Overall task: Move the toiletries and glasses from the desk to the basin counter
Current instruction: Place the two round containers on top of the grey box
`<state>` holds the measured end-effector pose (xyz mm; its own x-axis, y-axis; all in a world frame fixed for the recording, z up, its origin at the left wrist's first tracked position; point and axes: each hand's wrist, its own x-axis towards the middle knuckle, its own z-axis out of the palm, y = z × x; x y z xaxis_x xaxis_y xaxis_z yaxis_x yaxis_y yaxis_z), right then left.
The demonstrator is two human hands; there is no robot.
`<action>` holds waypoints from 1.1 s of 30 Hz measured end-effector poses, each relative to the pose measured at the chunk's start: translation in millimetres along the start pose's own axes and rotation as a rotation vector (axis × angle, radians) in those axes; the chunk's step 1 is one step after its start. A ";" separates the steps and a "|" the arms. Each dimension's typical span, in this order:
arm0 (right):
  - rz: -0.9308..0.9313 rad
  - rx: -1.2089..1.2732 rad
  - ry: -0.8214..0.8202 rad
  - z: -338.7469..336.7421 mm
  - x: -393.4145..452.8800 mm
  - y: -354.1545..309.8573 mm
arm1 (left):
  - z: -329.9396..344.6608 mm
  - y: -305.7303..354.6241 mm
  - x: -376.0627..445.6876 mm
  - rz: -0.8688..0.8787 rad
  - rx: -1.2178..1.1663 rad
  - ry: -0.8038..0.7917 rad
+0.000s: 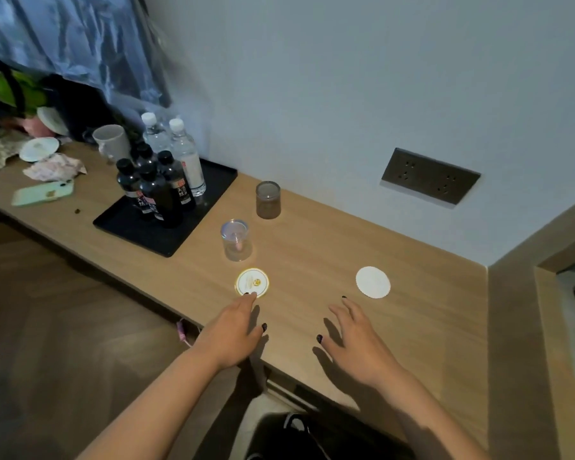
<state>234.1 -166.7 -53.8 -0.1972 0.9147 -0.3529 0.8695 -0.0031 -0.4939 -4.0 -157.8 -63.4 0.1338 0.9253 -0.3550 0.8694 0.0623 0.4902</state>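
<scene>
Wooden desk (346, 247) against grey wall (346, 78), corner.

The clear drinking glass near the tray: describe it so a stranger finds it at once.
On the long wooden desk, look just right of the black rectangular tray of bottles. The clear drinking glass stands there, nearer the desk's front edge than the brown tinted glass by the wall.

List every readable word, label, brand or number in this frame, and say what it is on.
"天然": large white characters on the dark bottles' labels on the black tray.
Gold-rimmed round coaster: printed emblem, too blurred to read.
Clear water bottles: label text too small to read.
Nothing else carries legible text.
</scene>
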 end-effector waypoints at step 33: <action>0.428 0.235 0.213 -25.6 123.9 56.9 | 2.7 -51.4 139.9 -0.115 0.036 0.034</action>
<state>270.7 -43.2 -105.2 0.2707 0.8732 -0.4053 0.7220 -0.4626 -0.5144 -28.7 -32.5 -140.4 0.0167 0.9251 -0.3793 0.8945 0.1557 0.4190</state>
